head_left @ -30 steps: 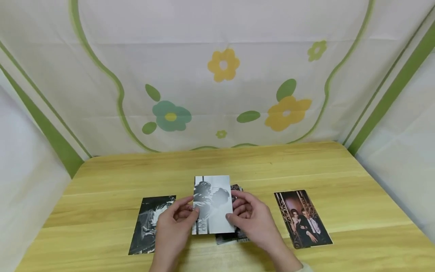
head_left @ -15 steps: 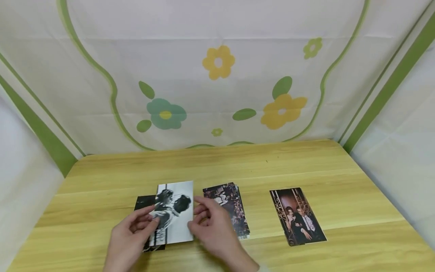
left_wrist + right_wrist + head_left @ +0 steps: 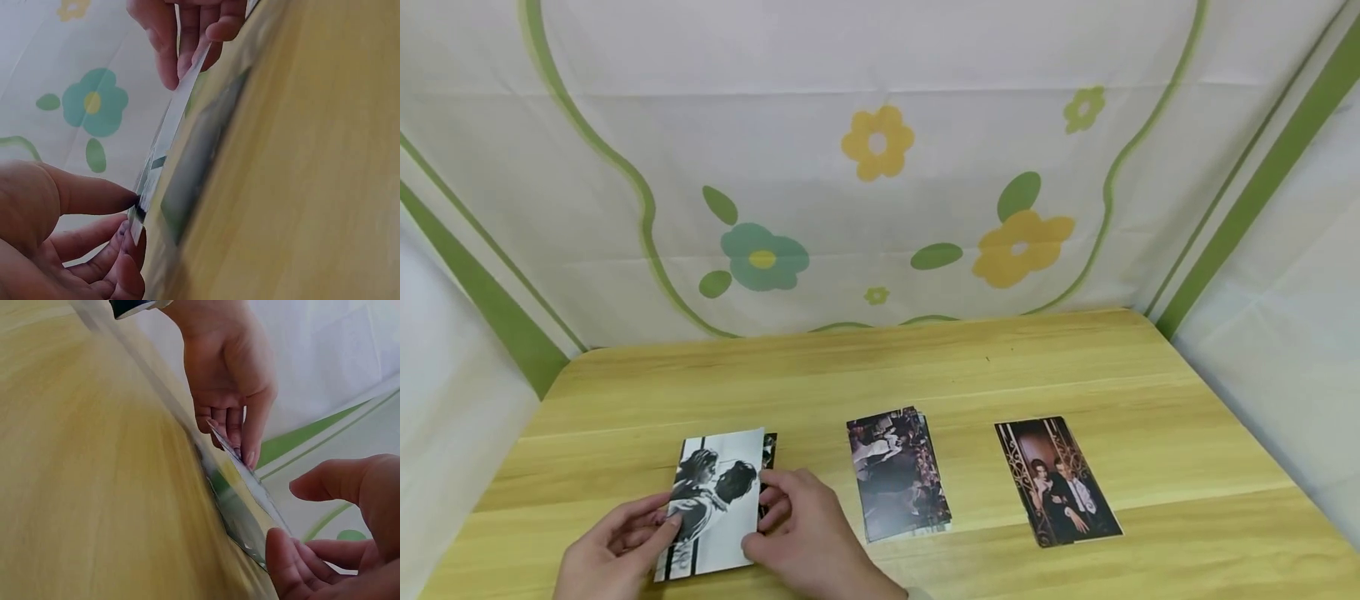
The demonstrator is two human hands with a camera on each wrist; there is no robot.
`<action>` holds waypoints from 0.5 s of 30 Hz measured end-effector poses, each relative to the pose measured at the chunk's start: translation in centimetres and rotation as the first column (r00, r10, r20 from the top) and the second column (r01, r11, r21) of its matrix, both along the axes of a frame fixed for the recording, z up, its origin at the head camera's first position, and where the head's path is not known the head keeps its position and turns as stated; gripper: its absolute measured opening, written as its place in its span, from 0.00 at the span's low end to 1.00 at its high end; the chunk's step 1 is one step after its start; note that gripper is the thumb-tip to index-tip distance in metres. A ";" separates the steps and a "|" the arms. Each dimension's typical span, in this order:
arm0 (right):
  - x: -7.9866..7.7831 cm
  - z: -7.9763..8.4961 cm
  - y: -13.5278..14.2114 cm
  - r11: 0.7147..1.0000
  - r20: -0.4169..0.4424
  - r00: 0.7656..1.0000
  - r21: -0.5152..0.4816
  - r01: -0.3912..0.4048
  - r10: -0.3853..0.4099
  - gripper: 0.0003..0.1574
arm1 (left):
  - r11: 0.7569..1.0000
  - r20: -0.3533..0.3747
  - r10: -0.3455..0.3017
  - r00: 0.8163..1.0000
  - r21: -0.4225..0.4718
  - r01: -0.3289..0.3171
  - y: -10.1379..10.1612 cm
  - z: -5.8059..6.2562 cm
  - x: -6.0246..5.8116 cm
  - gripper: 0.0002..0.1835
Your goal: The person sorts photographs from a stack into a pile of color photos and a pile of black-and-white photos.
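Note:
In the head view, a black-and-white photo card (image 3: 718, 500) showing two figures is at the left front of the table. My left hand (image 3: 613, 546) pinches its left edge between thumb and fingers. At the opposite edge, my right hand (image 3: 808, 525) has curled fingers against the card, with its thumb at the lower right. Under it lies a darker photo card (image 3: 770, 452), mostly hidden. Seen edge-on in the left wrist view, the held card (image 3: 181, 100) is tilted and raised over the dark one (image 3: 206, 150). The right wrist view shows a gap between my right thumb (image 3: 319, 481) and the card.
A small stack of photo cards (image 3: 898, 475) lies mid-table, a crowded scene on top. Farther right rests another card (image 3: 1060, 483) with two people by ornate ironwork. The wooden table (image 3: 985, 383) meets a white flower-patterned cloth (image 3: 820, 167) at the back.
Both hands have carried the black-and-white card from above the middle stack leftward and lower, over the dark card. The middle stack is now uncovered. The view has shifted slightly.

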State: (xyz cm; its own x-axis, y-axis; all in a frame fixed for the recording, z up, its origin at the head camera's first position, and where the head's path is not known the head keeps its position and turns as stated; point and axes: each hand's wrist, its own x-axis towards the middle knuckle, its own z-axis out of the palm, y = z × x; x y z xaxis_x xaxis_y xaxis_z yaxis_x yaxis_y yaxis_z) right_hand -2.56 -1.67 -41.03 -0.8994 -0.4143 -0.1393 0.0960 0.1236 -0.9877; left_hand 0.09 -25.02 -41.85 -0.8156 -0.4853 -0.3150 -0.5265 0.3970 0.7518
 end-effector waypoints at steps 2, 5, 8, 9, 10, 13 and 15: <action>0.0 -0.1 -0.1 1.000 -0.003 1.000 0.019 -0.009 0.009 0.41 | 1.000 0.014 -0.012 1.000 -0.019 0.012 -0.1 -0.2 -0.1 0.29; 0.0 -0.3 0.0 0.999 -0.005 1.000 0.045 -0.018 0.018 0.39 | 0.997 0.017 -0.057 0.998 -0.054 0.057 -0.1 -0.4 -0.4 0.28; 0.0 -0.3 0.2 0.996 -0.009 1.000 0.087 -0.014 0.015 0.38 | 0.992 0.013 -0.087 0.996 -0.093 0.088 0.2 -0.5 -0.5 0.28; -0.1 -0.3 0.3 0.995 -0.011 1.000 0.101 -0.012 0.013 0.39 | 0.990 0.010 -0.091 0.996 -0.105 0.091 0.3 -0.5 -0.6 0.27; -0.1 -0.3 0.4 0.994 -0.013 1.000 0.113 -0.009 0.011 0.38 | 0.989 0.006 -0.092 0.996 -0.115 0.092 0.4 -0.5 -0.6 0.27; -0.2 -0.3 0.5 0.989 -0.027 1.000 0.147 -0.004 0.008 0.38 | 0.985 0.006 -0.088 0.996 -0.146 0.088 0.8 -0.6 -0.7 0.26; -0.3 -0.4 0.5 0.986 -0.034 0.999 0.165 -0.004 0.010 0.38 | 0.984 0.001 -0.080 0.997 -0.162 0.079 1.1 -0.8 -0.8 0.25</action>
State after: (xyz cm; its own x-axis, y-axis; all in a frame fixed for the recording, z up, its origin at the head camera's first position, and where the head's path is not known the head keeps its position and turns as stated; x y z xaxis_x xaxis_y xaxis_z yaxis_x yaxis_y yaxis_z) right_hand -2.86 -1.12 -41.39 -0.9019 -0.3950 -0.1749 0.0606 0.2851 -0.9566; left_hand -0.70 -23.93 -42.62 -0.8552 -0.4630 -0.2327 -0.4843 0.5543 0.6770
